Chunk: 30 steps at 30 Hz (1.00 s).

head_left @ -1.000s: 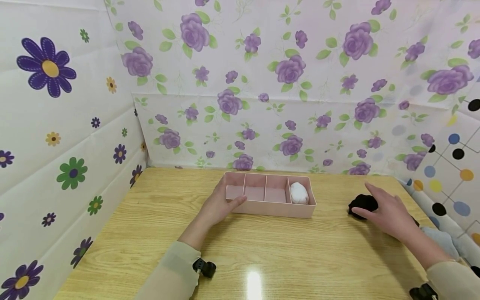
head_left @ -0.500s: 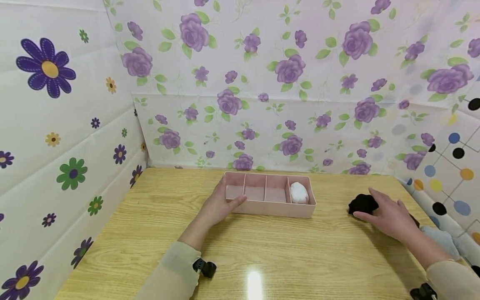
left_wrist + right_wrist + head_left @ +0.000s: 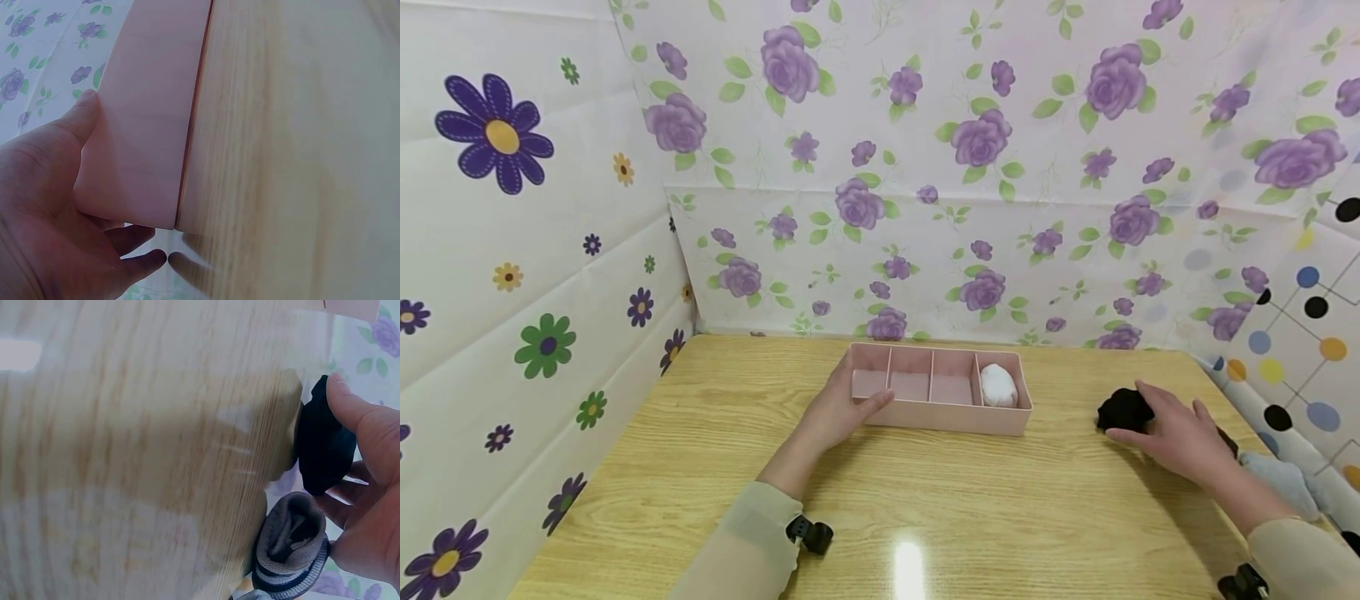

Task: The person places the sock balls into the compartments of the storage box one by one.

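Note:
A pink divided box (image 3: 940, 417) stands on the table, with a white rolled sock (image 3: 998, 386) in its rightmost compartment. My left hand (image 3: 838, 408) holds the box by its left end, the thumb on the front wall and the other fingers around the end. At the right, my right hand (image 3: 1180, 429) grips a black balled-up sock (image 3: 1123, 411), which is low over the wood. In the right wrist view the thumb lies on one side of the black sock (image 3: 325, 437) and the fingers curl behind it.
A striped rolled sock (image 3: 290, 547) sits beside the right hand. Near the right edge of the table (image 3: 1000, 508) lies a light grey bundle (image 3: 1277, 479), partly behind the forearm. Patterned sheets hang behind and at both sides.
My right hand has lowered slightly around the black sock, its fingers closing in. The left hand and the box have stayed in place.

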{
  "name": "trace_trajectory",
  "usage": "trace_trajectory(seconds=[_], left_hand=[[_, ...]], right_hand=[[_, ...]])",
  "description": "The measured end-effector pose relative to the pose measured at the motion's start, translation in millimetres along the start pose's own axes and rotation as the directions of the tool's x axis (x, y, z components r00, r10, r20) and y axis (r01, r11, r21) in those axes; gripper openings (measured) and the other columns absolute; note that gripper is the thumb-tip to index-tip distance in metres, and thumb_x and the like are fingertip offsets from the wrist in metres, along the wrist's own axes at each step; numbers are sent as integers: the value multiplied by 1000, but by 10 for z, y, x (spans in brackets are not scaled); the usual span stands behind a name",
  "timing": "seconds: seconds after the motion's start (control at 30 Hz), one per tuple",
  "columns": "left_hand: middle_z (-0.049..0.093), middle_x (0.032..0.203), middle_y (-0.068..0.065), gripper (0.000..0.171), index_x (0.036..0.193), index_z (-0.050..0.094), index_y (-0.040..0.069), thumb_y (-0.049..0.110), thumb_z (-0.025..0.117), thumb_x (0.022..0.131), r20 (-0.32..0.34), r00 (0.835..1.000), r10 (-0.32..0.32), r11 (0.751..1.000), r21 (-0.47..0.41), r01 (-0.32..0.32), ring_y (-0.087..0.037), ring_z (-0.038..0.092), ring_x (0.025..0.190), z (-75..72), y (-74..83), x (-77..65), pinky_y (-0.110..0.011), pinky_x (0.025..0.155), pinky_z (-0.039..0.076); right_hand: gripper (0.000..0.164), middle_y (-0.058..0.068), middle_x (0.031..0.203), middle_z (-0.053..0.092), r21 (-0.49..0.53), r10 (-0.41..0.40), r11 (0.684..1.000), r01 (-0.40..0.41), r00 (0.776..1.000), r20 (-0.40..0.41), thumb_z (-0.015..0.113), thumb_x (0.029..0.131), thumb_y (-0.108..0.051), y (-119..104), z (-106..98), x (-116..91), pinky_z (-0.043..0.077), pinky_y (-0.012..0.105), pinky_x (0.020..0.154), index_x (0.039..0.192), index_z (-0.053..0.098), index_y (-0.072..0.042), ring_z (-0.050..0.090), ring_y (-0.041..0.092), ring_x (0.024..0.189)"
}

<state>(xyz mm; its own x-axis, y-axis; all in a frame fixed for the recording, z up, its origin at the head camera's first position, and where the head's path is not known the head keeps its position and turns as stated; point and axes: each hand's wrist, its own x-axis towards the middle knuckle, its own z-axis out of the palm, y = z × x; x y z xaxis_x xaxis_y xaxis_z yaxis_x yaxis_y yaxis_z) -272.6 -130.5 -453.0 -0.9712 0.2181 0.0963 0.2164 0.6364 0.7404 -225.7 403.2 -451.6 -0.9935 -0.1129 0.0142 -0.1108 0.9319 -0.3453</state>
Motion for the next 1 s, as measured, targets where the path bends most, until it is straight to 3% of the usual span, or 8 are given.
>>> trace_trajectory(seconds=[0.37, 0.63, 1.0], left_hand=[[14, 182, -22, 114, 178, 0, 7, 56, 73, 105, -4, 1000, 1, 1000, 0, -1, -47, 33, 160, -9, 18, -6, -62, 128, 32], [13, 183, -19, 119, 178, -3, 12, 67, 70, 102, 11, 1000, -17, 1000, 6, 17, -44, 32, 161, -12, 13, -8, -61, 129, 31], [13, 183, -19, 118, 178, -1, 9, 64, 71, 103, 8, 1000, -19, 1000, 9, 19, -44, 31, 162, -14, 18, -13, -60, 129, 31]], right_hand=[[118, 49, 156, 40, -46, 9, 999, -10, 1000, -21, 75, 98, -68, 35, 21, 28, 2, 88, 116, 166, 28, 16, 40, 69, 140], [116, 49, 156, 41, -44, 24, 999, -24, 1000, -12, 73, 98, -69, 34, 13, 37, 2, 88, 116, 165, 31, 16, 40, 69, 140], [111, 48, 155, 43, -27, 29, 999, -30, 999, -34, 74, 100, -66, 21, 18, 38, 4, 89, 115, 163, 35, 16, 43, 68, 138]])
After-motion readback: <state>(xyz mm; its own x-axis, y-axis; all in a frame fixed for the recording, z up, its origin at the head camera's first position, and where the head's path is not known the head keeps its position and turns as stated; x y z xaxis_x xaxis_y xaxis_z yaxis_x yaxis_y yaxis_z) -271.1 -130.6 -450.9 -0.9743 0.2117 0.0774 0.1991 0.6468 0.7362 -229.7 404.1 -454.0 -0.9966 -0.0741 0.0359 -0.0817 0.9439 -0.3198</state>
